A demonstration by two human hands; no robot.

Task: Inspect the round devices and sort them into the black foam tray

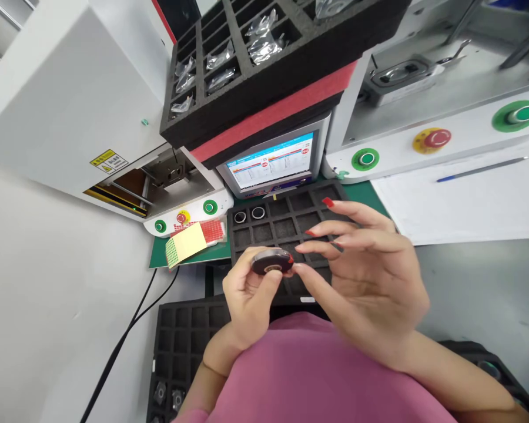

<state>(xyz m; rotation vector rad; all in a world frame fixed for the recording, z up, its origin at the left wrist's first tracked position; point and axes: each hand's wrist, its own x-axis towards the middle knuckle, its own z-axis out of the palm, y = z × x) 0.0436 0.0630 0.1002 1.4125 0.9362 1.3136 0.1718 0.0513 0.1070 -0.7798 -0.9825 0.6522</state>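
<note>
A small dark rounded device with a ring on its near side is gripped between the thumb and fingers of my left hand. My right hand is beside it, fingers spread apart, the thumb tip close to or touching the device's right edge; I cannot tell which. Under both hands lies a black foam tray divided into square compartments. Two round parts with pale rims, one a dark disc, sit in its far left compartments.
A monitor stands behind the tray, below a stacked foam tray of bagged parts. Machines with green buttons and red knobs flank it. Sticker sheets lie left; a pen rests on paper right. Another foam tray is lower left.
</note>
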